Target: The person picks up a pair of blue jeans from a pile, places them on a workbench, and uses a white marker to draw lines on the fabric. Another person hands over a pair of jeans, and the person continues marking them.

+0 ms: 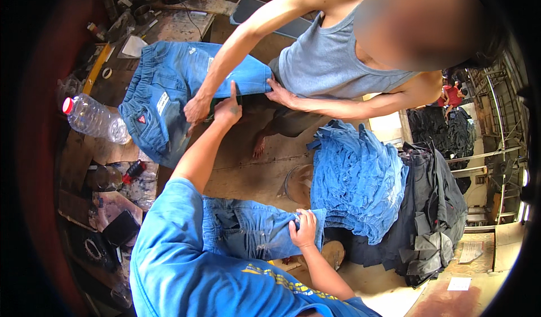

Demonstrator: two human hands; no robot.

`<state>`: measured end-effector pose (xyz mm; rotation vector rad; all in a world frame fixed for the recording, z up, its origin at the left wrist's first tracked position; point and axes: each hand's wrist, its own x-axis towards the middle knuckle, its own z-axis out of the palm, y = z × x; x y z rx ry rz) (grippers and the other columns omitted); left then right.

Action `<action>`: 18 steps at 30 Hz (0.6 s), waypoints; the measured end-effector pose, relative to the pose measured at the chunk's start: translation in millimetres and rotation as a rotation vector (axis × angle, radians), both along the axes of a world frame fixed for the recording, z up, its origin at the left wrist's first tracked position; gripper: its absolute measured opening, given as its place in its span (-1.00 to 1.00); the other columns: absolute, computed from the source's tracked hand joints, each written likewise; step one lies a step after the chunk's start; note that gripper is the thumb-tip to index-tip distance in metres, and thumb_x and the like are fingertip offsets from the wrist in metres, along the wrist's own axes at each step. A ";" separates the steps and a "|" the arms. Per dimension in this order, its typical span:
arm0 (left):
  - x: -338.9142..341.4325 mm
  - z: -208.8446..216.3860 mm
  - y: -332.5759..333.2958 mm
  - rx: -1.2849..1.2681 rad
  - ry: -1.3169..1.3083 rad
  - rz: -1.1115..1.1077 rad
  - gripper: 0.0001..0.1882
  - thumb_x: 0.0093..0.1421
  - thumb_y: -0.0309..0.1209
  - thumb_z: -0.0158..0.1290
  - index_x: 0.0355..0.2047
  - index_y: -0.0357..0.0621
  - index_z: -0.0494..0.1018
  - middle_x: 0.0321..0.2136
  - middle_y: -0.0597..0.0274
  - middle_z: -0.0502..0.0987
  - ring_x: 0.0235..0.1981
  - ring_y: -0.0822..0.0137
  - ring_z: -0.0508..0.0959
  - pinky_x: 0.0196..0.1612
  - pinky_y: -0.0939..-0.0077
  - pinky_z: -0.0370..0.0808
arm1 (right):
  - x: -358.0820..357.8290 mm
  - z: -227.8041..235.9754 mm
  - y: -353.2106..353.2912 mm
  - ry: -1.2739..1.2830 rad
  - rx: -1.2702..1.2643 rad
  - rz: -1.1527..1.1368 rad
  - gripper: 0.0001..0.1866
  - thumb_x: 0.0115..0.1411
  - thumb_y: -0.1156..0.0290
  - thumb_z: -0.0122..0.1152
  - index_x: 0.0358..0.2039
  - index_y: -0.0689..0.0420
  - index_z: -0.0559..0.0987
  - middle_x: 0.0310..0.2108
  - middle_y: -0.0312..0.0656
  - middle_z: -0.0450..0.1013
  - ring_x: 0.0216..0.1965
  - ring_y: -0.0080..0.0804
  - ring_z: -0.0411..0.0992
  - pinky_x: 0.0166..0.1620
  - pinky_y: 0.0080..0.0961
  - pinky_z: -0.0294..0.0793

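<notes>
My left hand [228, 111] reaches far forward, its index finger stretched out to the leg of a pair of blue denim shorts [147, 86]; nothing shows in it. Those shorts have an elastic waist and a small red triangular patch, and a person's two hands [196, 109] hold and press on them. Lower down, a second pair of denim shorts [242, 229] lies across my lap. My right hand [304, 228] grips it near the leg hem, thumb and fingers closed over the cloth.
The person in a grey tank top [332, 46] leans in opposite me. To the right stands a tall stack of blue denim [358, 181] beside piled black garments [431, 215]. A clear plastic bottle with a red cap [97, 117] lies on the cluttered wooden bench at left, near a black phone-like slab [120, 228].
</notes>
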<state>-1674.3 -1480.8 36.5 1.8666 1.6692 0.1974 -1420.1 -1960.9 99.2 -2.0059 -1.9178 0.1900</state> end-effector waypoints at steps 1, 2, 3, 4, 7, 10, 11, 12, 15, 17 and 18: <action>4.5 1.5 3.9 -0.022 -0.028 0.033 0.20 0.37 -0.16 0.21 0.66 -0.12 -0.46 -0.05 -0.30 0.71 -0.02 -0.22 0.73 0.10 -0.09 0.62 | -0.1 -0.1 -0.1 -0.003 -0.002 0.000 -0.54 0.28 0.14 0.31 0.00 0.25 0.58 0.13 0.03 0.56 0.18 0.12 0.50 0.43 0.14 0.29; 8.6 1.8 10.6 -0.012 -0.052 0.084 0.20 0.36 -0.18 0.21 0.66 -0.12 -0.45 -0.05 -0.29 0.71 -0.02 -0.22 0.73 0.09 -0.09 0.62 | -0.2 -0.2 -0.4 -0.004 -0.007 0.000 -0.54 0.28 0.14 0.31 0.00 0.25 0.58 0.13 0.03 0.56 0.18 0.13 0.50 0.43 0.14 0.29; 10.5 1.0 19.9 0.019 -0.084 0.143 0.19 0.35 -0.19 0.21 0.67 -0.12 -0.43 -0.04 -0.28 0.71 -0.02 -0.21 0.73 0.09 -0.08 0.63 | -0.1 -0.3 0.0 -0.006 -0.008 0.004 -0.54 0.28 0.14 0.31 0.00 0.25 0.58 0.13 0.03 0.56 0.18 0.13 0.49 0.43 0.14 0.29; 12.1 -1.5 27.4 0.024 -0.040 0.153 0.18 0.34 -0.21 0.21 0.67 -0.09 -0.41 -0.03 -0.27 0.71 -0.02 -0.20 0.74 0.09 -0.07 0.64 | -0.1 -0.2 -0.4 -0.007 -0.013 0.006 -0.54 0.28 0.14 0.31 0.00 0.26 0.58 0.13 0.04 0.56 0.18 0.13 0.49 0.43 0.14 0.29; 14.8 -8.2 47.1 0.052 0.007 0.212 0.16 0.32 -0.25 0.21 0.68 -0.05 -0.34 -0.01 -0.26 0.71 0.01 -0.18 0.74 0.10 -0.03 0.65 | 0.1 0.6 -0.1 -0.015 -0.020 0.002 -0.54 0.30 0.13 0.29 0.01 0.26 0.57 0.13 0.05 0.55 0.19 0.14 0.48 0.43 0.15 0.28; 16.1 -5.8 53.1 -0.035 -0.040 0.233 0.16 0.29 -0.26 0.22 0.68 -0.06 -0.30 0.00 -0.23 0.71 0.05 -0.15 0.73 0.11 0.00 0.66 | 0.2 1.4 0.3 -0.025 -0.027 0.011 -0.53 0.31 0.11 0.27 0.01 0.26 0.56 0.13 0.05 0.55 0.20 0.14 0.47 0.43 0.15 0.27; 15.3 -3.3 52.3 -0.064 -0.028 0.204 0.16 0.29 -0.25 0.23 0.68 -0.09 -0.29 0.00 -0.23 0.71 0.05 -0.14 0.73 0.12 0.01 0.66 | 0.0 1.8 0.2 -0.016 -0.015 0.016 -0.53 0.31 0.11 0.26 0.01 0.26 0.56 0.13 0.05 0.55 0.20 0.14 0.47 0.43 0.15 0.26; 13.8 -0.4 50.8 -0.091 -0.015 0.175 0.17 0.28 -0.24 0.24 0.68 -0.11 -0.29 0.00 -0.22 0.71 0.06 -0.14 0.73 0.12 0.01 0.66 | -0.3 2.3 0.1 -0.025 -0.029 0.009 -0.53 0.31 0.11 0.26 0.01 0.26 0.56 0.13 0.05 0.55 0.20 0.14 0.47 0.43 0.15 0.26; 7.0 5.6 43.4 -0.090 -0.022 0.181 0.09 0.29 -0.36 0.13 0.68 -0.15 -0.27 0.04 -0.22 0.71 0.03 -0.09 0.75 0.12 -0.01 0.66 | -1.1 3.8 -0.5 -0.026 -0.024 0.008 -0.54 0.31 0.12 0.27 0.00 0.26 0.56 0.13 0.04 0.55 0.19 0.14 0.47 0.43 0.14 0.27; 2.1 6.4 36.5 -0.027 -0.025 0.134 0.07 0.31 -0.31 0.13 0.68 -0.10 -0.24 0.03 -0.21 0.71 0.00 -0.09 0.76 0.10 -0.02 0.66 | -2.0 5.0 -0.9 -0.024 -0.030 -0.006 -0.54 0.30 0.12 0.28 0.00 0.25 0.56 0.13 0.04 0.55 0.20 0.14 0.47 0.43 0.14 0.27; 0.0 6.6 31.8 0.007 -0.025 0.114 0.06 0.33 -0.29 0.13 0.68 -0.08 -0.23 0.03 -0.20 0.71 -0.01 -0.09 0.76 0.09 -0.03 0.66 | -2.3 5.6 -1.0 -0.030 -0.015 0.000 -0.54 0.29 0.12 0.28 0.00 0.25 0.56 0.12 0.04 0.55 0.19 0.14 0.48 0.43 0.14 0.27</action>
